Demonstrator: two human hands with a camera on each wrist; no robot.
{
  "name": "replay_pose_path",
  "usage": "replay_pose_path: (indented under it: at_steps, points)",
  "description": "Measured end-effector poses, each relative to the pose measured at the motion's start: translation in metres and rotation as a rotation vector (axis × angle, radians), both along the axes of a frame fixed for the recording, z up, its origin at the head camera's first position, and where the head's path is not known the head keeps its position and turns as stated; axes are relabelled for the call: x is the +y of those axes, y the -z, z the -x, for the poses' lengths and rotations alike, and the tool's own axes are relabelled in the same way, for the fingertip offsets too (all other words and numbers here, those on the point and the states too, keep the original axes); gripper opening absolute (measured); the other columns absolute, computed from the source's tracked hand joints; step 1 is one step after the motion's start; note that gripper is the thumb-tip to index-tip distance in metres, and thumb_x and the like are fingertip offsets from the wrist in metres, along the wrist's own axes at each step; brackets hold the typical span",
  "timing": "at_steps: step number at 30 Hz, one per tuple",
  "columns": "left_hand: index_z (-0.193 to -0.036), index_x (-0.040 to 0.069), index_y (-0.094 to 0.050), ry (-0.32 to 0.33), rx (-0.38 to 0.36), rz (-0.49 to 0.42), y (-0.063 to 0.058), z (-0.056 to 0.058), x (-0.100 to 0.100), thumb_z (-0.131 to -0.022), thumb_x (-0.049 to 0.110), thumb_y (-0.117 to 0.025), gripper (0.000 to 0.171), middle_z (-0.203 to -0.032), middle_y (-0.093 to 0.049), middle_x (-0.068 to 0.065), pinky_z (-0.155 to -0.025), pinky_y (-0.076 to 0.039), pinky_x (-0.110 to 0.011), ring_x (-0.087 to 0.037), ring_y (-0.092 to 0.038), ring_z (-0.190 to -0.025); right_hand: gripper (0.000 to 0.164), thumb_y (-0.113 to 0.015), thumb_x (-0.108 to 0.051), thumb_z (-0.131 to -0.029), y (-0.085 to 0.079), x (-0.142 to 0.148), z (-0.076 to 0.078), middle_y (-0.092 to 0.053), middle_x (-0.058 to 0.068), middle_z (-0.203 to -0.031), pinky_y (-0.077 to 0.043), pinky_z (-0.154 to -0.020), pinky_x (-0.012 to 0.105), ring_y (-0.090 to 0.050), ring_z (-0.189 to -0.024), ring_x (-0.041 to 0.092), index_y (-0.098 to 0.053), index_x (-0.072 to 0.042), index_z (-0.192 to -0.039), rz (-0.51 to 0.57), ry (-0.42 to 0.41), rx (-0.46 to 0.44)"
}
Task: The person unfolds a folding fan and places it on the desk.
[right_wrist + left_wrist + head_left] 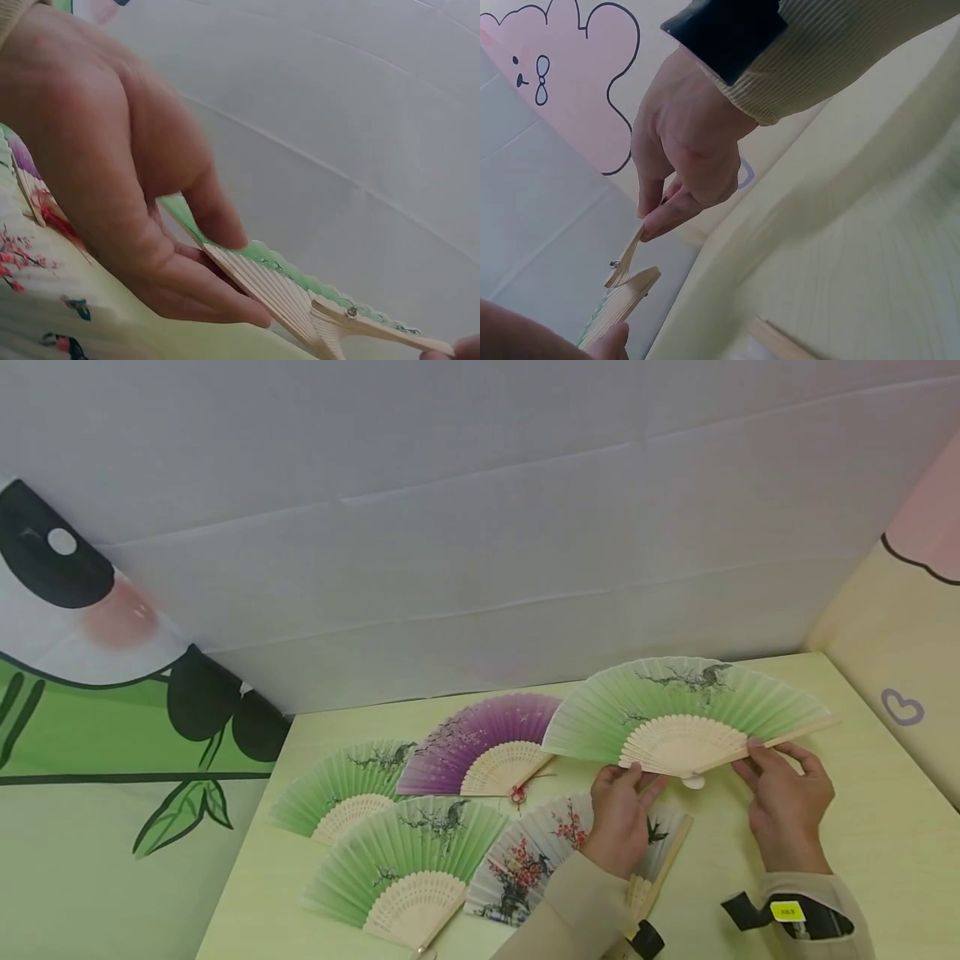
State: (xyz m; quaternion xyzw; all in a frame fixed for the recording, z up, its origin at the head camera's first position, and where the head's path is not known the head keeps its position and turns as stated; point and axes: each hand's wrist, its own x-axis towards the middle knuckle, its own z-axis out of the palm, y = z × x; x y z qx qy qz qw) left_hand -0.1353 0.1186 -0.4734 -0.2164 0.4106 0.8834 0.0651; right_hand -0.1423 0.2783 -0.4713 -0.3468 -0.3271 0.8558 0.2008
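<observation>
Both hands hold a spread green folding fan (693,739) over the right part of the table, its pale slatted ribs toward the person. My left hand (624,818) pinches the left ribs near the pivot, thumb in front. Along the right edge, my right hand (791,802) pinches the outer wooden stick between thumb and fingers. In the left wrist view the right hand (690,150) grips that stick's end. The right wrist view shows the left hand (112,165) with its fingers against the ribs (262,289). Under the left forearm lies a white fan with red blossoms (521,868), partly hidden.
On the pale table (862,852), a purple fan (480,735) with a red tassel (517,795) lies at the back. Two more green fans lie open at the left, one farther back (352,785) and one in front (412,860). A white wall (487,568) stands behind.
</observation>
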Motion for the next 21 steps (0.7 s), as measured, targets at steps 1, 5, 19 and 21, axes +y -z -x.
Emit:
replay_pose_path:
  at_steps: [1, 5, 19, 21]
  points:
    - [-0.098, 0.002, -0.050, 0.022, -0.004, 0.000, 0.000, 0.000, 0.000, -0.108, 0.000, -0.053, 0.011, -0.109, -0.061, -0.017, -0.102, -0.059, -0.049, -0.028, -0.065, -0.101, 0.025, -0.070, 0.017, -0.091, 0.001, 0.002, 0.001, -0.065, 0.008, -0.084, -0.064, -0.060, 0.028, -0.076, -0.065, 0.016, -0.057, -0.001, -0.100, -0.004, -0.005, -0.007]
    - [-0.103, 0.002, -0.051, 0.086, -0.018, 0.000, -0.002, 0.000, -0.001, -0.108, 0.004, -0.054, 0.006, -0.114, -0.060, -0.018, -0.106, -0.056, -0.049, -0.031, -0.063, -0.110, 0.025, -0.071, 0.014, -0.091, 0.004, 0.009, 0.003, -0.065, 0.007, -0.085, -0.064, -0.061, 0.027, -0.076, -0.065, 0.016, -0.056, -0.003, -0.102, -0.031, -0.041, -0.046]
    - [-0.145, -0.018, -0.032, 0.126, -0.080, -0.076, -0.004, -0.002, -0.001, -0.105, 0.007, -0.052, 0.051, -0.140, -0.040, -0.037, -0.116, -0.046, -0.056, -0.053, -0.047, -0.136, 0.026, -0.072, 0.008, -0.094, 0.012, 0.023, 0.013, -0.067, 0.002, -0.079, -0.063, -0.061, 0.024, -0.075, -0.062, 0.013, -0.056, -0.006, -0.110, -0.073, -0.145, -0.149]
    - [-0.146, -0.017, -0.033, 0.128, -0.094, -0.084, -0.005, -0.002, -0.001, -0.105, 0.009, -0.053, 0.053, -0.141, -0.041, -0.038, -0.117, -0.045, -0.056, -0.053, -0.045, -0.138, 0.026, -0.072, 0.008, -0.094, 0.014, 0.024, 0.014, -0.067, 0.002, -0.078, -0.063, -0.061, 0.024, -0.075, -0.062, 0.013, -0.056, -0.006, -0.110, -0.078, -0.157, -0.164]
